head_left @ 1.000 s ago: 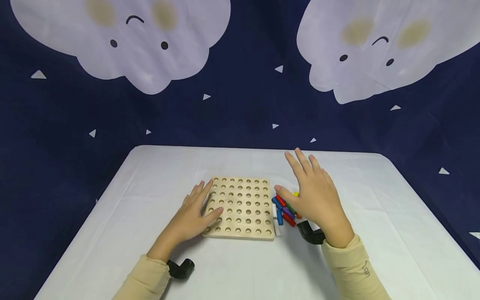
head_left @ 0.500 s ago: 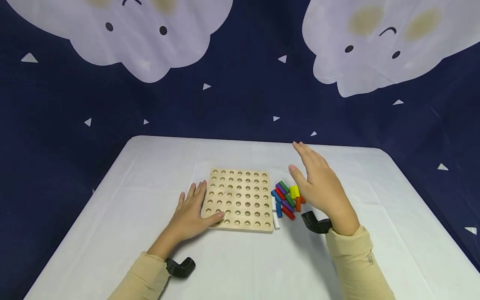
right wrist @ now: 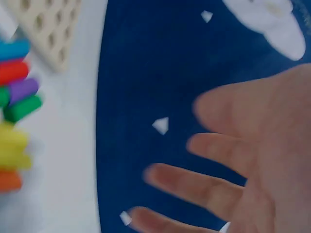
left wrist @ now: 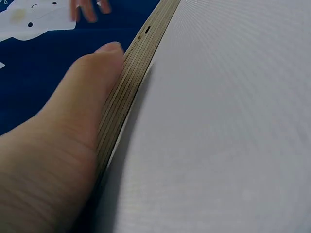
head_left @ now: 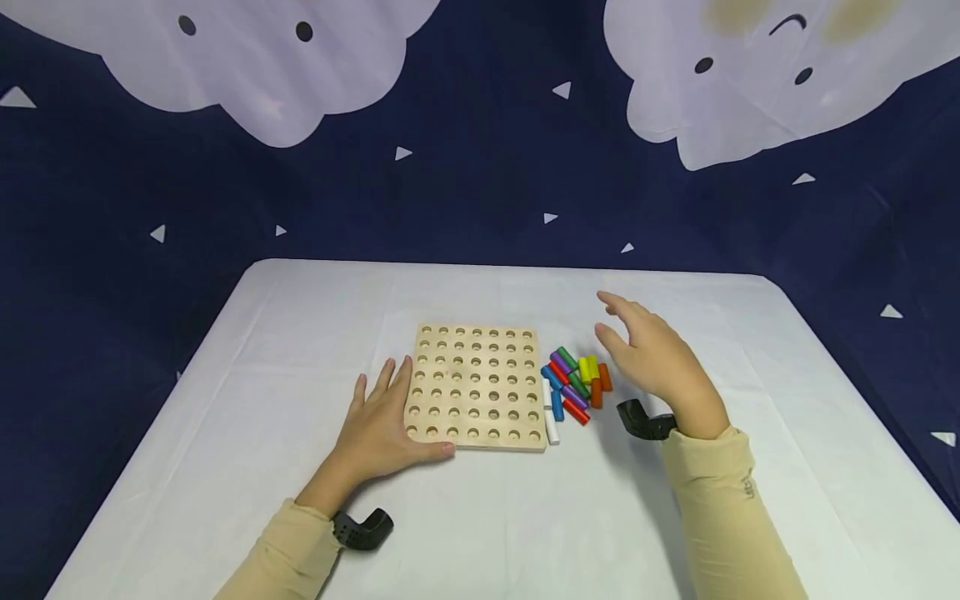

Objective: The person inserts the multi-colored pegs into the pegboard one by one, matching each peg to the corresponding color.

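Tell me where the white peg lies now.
In the head view, the white peg lies on the table, along the wooden board's right edge near its front corner, beside the blue peg.

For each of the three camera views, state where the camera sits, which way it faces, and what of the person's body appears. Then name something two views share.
Head: worn on the head, looks forward and down at the table; shows both sleeves, left hand, right hand.
Left wrist: low at the table, looks along the peg board edge; shows the thumb pressed on it.
Right wrist: looks past the open right hand at the backdrop.
Shared: head and right wrist both show the coloured pegs beside the peg board.
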Tool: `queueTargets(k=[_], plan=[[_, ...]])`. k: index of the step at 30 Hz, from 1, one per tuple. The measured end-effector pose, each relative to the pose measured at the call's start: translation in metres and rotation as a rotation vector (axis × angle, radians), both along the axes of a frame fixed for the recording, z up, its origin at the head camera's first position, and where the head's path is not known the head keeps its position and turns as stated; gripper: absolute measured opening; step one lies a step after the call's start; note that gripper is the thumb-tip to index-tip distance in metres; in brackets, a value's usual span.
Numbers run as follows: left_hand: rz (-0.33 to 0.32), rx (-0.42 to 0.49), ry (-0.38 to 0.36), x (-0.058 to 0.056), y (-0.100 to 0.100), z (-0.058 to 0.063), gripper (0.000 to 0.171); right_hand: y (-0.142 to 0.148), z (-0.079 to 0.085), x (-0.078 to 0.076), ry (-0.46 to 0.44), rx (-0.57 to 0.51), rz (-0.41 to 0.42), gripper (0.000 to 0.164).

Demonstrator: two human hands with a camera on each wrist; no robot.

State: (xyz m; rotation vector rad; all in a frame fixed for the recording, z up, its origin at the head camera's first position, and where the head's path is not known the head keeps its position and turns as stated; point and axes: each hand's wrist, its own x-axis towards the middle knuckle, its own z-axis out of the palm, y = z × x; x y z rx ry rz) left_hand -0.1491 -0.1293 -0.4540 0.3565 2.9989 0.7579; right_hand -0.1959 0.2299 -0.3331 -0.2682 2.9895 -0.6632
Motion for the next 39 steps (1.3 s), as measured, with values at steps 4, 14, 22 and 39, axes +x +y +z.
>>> queueTargets(k=[4,14,22,39], plan=[[-0.001,-0.003,-0.005,0.000,0.000,0.000,0.145,0.014,-0.016,-0.009,-0.116,0.076,-0.007,0.054],[-0.007,-0.018,-0.011,0.001,0.002,-0.001,0.143,0.030,-0.045,-0.017,-0.265,0.097,0.027,0.049],[-0.006,0.000,-0.007,0.003,0.007,0.001,0.143,0.026,-0.054,-0.020,-0.281,0.116,0.024,0.041],[0.003,0.008,-0.006,0.003,0.007,0.001,0.143,0.021,-0.060,-0.026,-0.148,0.198,-0.022,0.034]])
